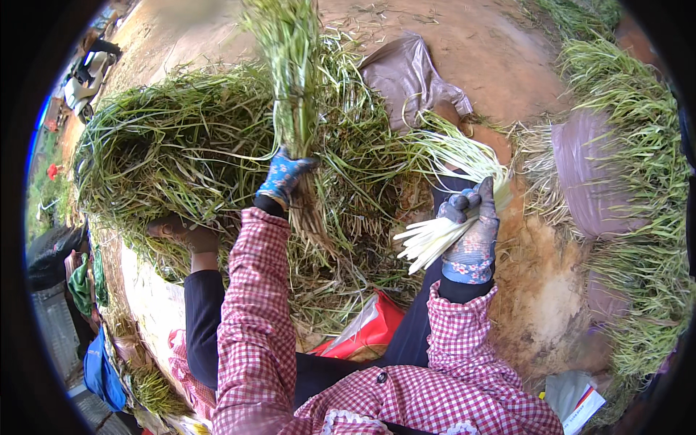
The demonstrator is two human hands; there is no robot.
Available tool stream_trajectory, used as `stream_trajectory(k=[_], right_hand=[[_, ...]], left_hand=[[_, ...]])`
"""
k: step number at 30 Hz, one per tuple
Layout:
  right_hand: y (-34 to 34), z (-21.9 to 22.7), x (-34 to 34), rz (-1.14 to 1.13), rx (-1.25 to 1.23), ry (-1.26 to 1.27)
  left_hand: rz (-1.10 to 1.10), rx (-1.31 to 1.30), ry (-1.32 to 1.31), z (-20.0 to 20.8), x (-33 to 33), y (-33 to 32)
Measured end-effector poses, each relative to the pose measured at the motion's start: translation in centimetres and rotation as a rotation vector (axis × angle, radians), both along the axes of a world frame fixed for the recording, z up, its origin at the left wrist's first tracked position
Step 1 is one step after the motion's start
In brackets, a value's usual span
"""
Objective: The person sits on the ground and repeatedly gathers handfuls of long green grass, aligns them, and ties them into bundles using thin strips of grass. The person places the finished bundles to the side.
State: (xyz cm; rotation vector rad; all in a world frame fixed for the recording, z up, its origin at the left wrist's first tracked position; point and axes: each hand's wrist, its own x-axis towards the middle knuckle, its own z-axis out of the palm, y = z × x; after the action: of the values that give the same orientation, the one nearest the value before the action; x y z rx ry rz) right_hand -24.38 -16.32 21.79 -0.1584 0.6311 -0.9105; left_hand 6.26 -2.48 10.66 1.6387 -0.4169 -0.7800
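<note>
My left hand [285, 176], in a blue patterned glove, is closed around a bunch of long leafy green stalks [293, 109]. Their leaves point away from me, and thin brown roots [310, 217] hang below the fist. In my right hand [473, 235], gloved in grey and blue, lies a bundle of smooth white stems [437, 239], gripped between thumb and fingers. Pale green leaves [464, 152] trail from this bundle beyond the fingers. Under and beside my left hand spreads a large heap of tangled green stalks [181, 138].
A crumpled purple plastic sheet [413, 76] lies behind the heap. At right, rows of green stalks [631, 167] rest beside another purple sheet [591, 167]. A red bag [366, 330] sits between my legs. A scooter [83, 87] stands far left; a blue cloth item [103, 370] is lower left.
</note>
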Motion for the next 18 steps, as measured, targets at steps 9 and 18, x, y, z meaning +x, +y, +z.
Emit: stream_trajectory(k=[9, 18], right_hand=[[-0.1, -1.0, 0.2, 0.021, 0.039, -0.029], [0.3, -0.9, -0.1, 0.004, 0.020, -0.006]], left_hand=[[0.136, 0.959, -0.357, -9.5, -15.0, -2.6], [0.158, 0.899, -0.183, -11.9, -12.9, -1.0]])
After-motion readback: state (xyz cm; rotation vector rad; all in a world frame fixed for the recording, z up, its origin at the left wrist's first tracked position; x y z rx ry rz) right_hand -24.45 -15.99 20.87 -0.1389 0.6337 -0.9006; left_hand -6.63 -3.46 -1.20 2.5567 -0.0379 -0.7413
